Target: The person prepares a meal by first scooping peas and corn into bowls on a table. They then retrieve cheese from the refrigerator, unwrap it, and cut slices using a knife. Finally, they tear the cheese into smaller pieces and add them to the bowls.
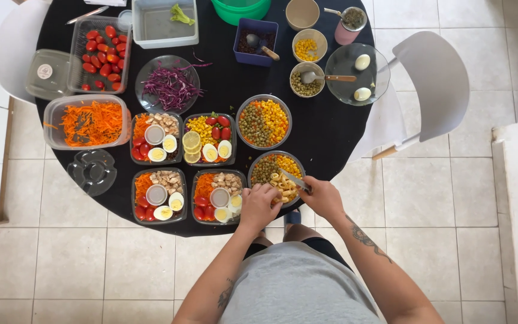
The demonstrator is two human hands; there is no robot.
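Near the front edge of the round black surface (pixel 325 129) I have both hands over a round clear bowl (pixel 269 162) filled with peas, corn and pasta tubes. My left hand (pixel 259 204) is curled against the bowl's near rim, touching it; whether it actually grips the rim I cannot tell. My right hand (pixel 324 197) is closed around a metal utensil (pixel 294 179), whose blade end reaches in over the pasta.

Just left of that bowl sit two square meal trays (pixel 159 195), each with carrot, tomatoes, egg halves, croutons and a small lidded cup. Behind them are two more trays (pixel 155 138), one with lemon slices and corn, and a second round bowl of peas and corn (pixel 264 122).

Farther left, I see a clear tub of grated carrot (pixel 88 122), with a clear lid (pixel 92 171) lying just in front of it. Behind stand a tray of cherry tomatoes (pixel 100 55), a glass bowl of shredded red cabbage (pixel 168 84) and a clear box holding one lettuce leaf (pixel 165 23). Toward the right rear are small cups of corn (pixel 309 45) and peas (pixel 306 80), and a glass bowl with two whole eggs (pixel 355 74). A white chair (pixel 436 84) stands beside the surface on the tiled floor (pixel 445 198).
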